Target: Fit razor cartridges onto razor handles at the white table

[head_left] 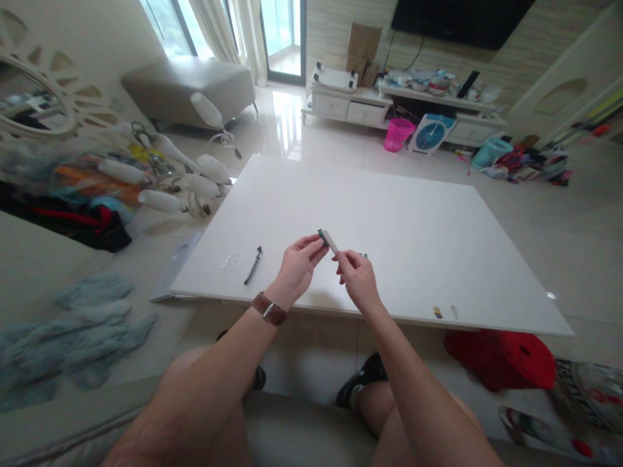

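Observation:
Over the near half of the white tabletop point(389, 220), my left hand point(298, 267) pinches a small green piece point(320, 233), which looks like a little circuit board, though its kind is not plain. My right hand point(359, 277) grips a slim pale grey stick point(329, 241); its far end lies against or right beside the green piece. Fingers cover part of both. Just past the right hand's fingers, another small green bit point(363, 255) shows on the table. Left of my hands lie a dark slender tool point(253, 264) and a clear plastic piece point(232, 261).
Two tiny items, one of them yellowish and dark point(437, 312), lie near the table's front right edge. A lamp with several white shades point(199, 185) stands by the left edge. Below the right corner sits a red stool point(506, 357). A pink basket point(398, 134) is beyond the table.

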The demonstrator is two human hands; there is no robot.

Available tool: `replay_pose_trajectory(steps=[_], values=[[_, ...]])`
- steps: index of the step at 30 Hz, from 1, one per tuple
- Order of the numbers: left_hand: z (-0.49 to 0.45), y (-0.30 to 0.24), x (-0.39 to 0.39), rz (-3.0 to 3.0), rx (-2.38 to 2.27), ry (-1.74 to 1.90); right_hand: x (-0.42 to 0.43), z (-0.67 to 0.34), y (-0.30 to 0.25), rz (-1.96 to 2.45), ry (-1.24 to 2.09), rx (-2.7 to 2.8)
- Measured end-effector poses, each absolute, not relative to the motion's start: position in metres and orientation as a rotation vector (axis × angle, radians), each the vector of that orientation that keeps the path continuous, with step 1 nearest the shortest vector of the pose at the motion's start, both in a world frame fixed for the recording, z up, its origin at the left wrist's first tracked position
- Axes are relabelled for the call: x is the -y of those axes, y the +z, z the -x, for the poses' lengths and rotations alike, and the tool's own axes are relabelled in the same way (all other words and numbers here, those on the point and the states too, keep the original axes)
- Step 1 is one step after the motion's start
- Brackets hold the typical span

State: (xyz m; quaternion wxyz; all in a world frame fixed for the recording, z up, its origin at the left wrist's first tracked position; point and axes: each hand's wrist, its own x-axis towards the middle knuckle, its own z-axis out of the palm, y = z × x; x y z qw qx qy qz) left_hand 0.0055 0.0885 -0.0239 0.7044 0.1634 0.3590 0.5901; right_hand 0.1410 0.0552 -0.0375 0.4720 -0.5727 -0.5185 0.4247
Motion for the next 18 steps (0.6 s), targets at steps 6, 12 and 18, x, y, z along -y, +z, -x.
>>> replay_pose_trajectory(steps=[6, 12, 18], values=[[-0.0051, -0.0265, -0.0899, -0.366, -0.84, 1.318, -0.057, -0.1414, -0.0415, 1.448, 1.014, 1.341], [-0.0001, -0.0281, -0.0963, -0.35, -0.856, 1.365, -0.0577, -0.144, -0.0433, 1.483, 1.008, 1.393], [0.0018, -0.0263, -0.0956, -0.38, -0.875, 1.381, -0.056, -0.1429, -0.0409, 1.471, 0.935, 1.345]])
